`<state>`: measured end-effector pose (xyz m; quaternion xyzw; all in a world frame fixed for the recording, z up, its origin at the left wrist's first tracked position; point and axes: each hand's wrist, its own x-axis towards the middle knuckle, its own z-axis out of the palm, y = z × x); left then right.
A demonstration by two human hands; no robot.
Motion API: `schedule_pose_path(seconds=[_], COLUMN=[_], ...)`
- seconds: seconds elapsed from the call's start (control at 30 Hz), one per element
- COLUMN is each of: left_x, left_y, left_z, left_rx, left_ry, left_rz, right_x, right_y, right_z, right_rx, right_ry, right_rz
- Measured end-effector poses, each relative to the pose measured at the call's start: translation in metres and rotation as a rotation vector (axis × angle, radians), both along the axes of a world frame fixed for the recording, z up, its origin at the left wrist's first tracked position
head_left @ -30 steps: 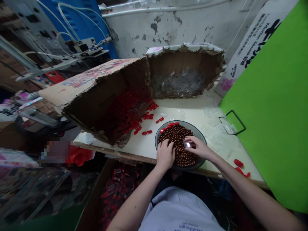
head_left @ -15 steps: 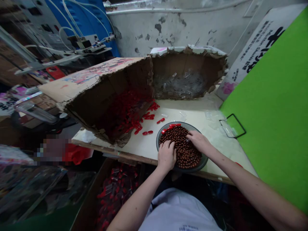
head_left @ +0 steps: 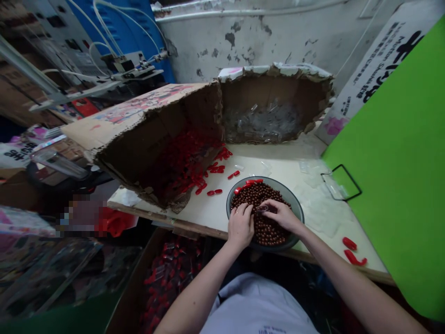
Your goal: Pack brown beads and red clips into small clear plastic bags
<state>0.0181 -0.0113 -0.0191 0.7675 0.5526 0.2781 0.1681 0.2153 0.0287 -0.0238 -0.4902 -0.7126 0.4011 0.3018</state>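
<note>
A grey bowl (head_left: 297, 211) full of shiny brown beads (head_left: 273, 234) sits at the table's front edge. Several red plastic caps (head_left: 248, 184) lie along its far rim, on the beads. My right hand (head_left: 282, 215) pinches a small clear plastic case (head_left: 262, 209) over the middle of the beads. At the bowl's left side, my left hand (head_left: 240, 225) has its fingers curled down onto the beads, close to the case; whatever they grip is hidden.
Behind the bowl lie torn cardboard boxes, one with red caps (head_left: 184, 160), the other with clear cases (head_left: 267, 121). Loose red pieces (head_left: 353, 257) lie at the table's right. A green panel (head_left: 392, 185) with a black handle stands there. Below left is a box of red-and-clear pieces (head_left: 163, 278).
My right hand has moved left across the beads, bringing the clear case beside my left hand. My left hand has stayed in nearly the same place.
</note>
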Motion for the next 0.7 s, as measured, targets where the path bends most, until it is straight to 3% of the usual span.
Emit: schedule_pose_path(seconds=[0.2,0.33,0.43,0.57,0.7], left_x=[-0.001,0.010,0.017,0.019,0.016], left_y=[0.008,0.019,0.026,0.030,0.029], left_z=[0.013,0.031,0.046,0.064,0.077], left_rx=[-0.100,-0.355,-0.464,-0.537,-0.570], left_ry=[-0.394,-0.762,-0.989,-1.103,-1.125], left_rz=[-0.019,-0.131,-0.132,-0.124,-0.129], right_x=[-0.001,-0.006,-0.007,-0.002,0.005], right_y=[-0.007,-0.005,-0.003,-0.001,0.001], right_z=[0.019,0.042,0.066,0.093,0.107], right_rx=[-0.080,-0.121,-0.110,-0.135,-0.140], right_ry=[0.217,0.349,0.392,0.412,0.361], right_rz=[-0.097,-0.125,-0.091,-0.039,0.014])
